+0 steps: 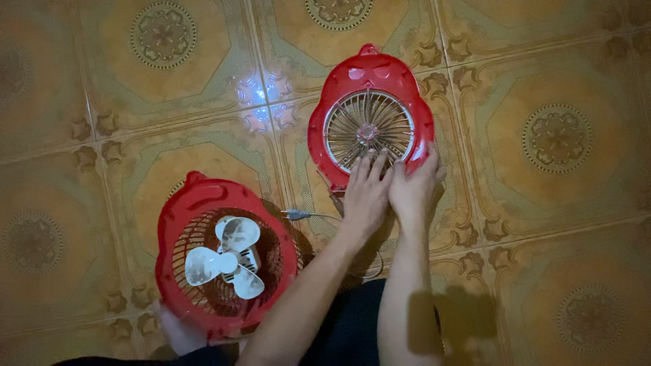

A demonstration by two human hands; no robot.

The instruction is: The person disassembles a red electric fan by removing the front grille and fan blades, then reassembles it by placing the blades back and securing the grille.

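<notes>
Far left, low: red fan body (227, 261) lies flat on the patterned floor tiles (542, 203), open side up, white three-blade propeller (227, 256) exposed at its centre, rear wire ribs visible beneath. A bare foot (178, 332) touches its lower edge.

Between the two red parts: a plug and thin cord (296, 215) rest on the tile, running down toward the forearms.

Centre right: red front cover with round wire grille (369, 118) lies flat, its small top tab pointing away from the person, so its long axis runs away–toward. It sits apart from the fan body, up and to the right of it.

Left hand (366, 193) rests palm down on the cover's near edge, fingers stretched onto the lower grille wires; flat contact, not a closed grasp. Right hand (415, 186) sits just beside it, touching it, fingers curled round the cover's lower right rim; it seems to grip the rim, though the fingertips are hidden.

Both hands lie on the cover's near end; the left is the nearer to the fan body, which lies down-left of them.
</notes>
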